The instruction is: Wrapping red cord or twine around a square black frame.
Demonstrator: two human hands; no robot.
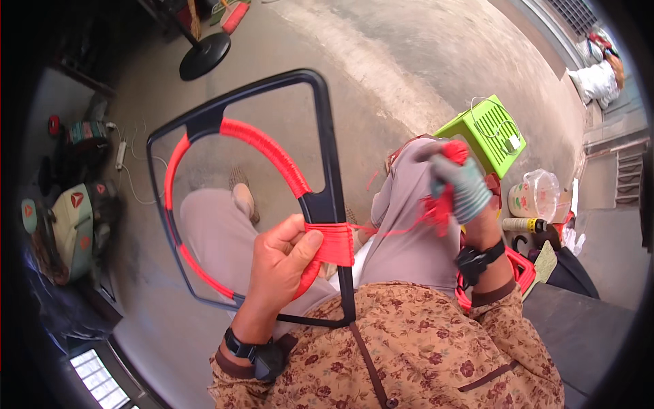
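A black frame [332,163] with rounded corners and a ring inside it stands tilted over my lap. Red cord [266,146] is wound closely around much of the ring. My left hand [281,262], bare, pinches the frame's right side, its thumb pressing on a flat band of red windings [337,244]. From that band a single strand of cord [402,230] runs across to my right hand [464,185]. That hand wears a grey-green glove and is closed around a bundle of red cord [437,208]; its fingers are blurred by motion.
A bright green slatted plastic stool [501,140] with a white cable on it stands beyond my right knee. A clear plastic tub [538,194] and a yellow can [523,225] are at the right. A round black stand base [204,56] is at the far left, a scooter [71,228] at the left.
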